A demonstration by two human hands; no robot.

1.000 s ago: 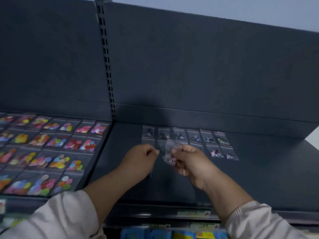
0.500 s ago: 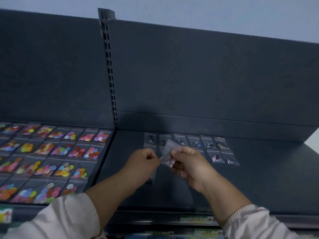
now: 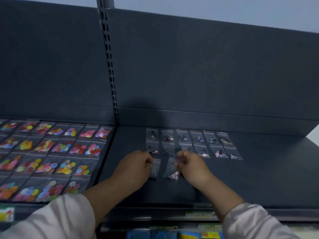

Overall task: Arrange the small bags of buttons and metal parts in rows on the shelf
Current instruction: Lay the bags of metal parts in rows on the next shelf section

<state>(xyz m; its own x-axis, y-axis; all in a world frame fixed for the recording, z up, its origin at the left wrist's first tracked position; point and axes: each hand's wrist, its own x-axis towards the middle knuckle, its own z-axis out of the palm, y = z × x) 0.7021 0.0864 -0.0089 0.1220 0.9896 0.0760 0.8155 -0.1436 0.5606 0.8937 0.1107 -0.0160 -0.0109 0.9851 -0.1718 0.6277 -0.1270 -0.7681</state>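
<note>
Bag of metal parts (image 3: 170, 170): now down on shelf (image 3: 259, 178), near row begun; pinched by right hand (image 3: 191, 165); second bag (image 3: 154, 169) by left hand (image 3: 136, 165).

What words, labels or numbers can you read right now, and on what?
Nothing is readable.
shelf-edge strip: green-and-white print, too blurred.
packages below: red marks on yellow, too blurred.
label at the left edge: too blurred.
small bags: no print visible.
</note>
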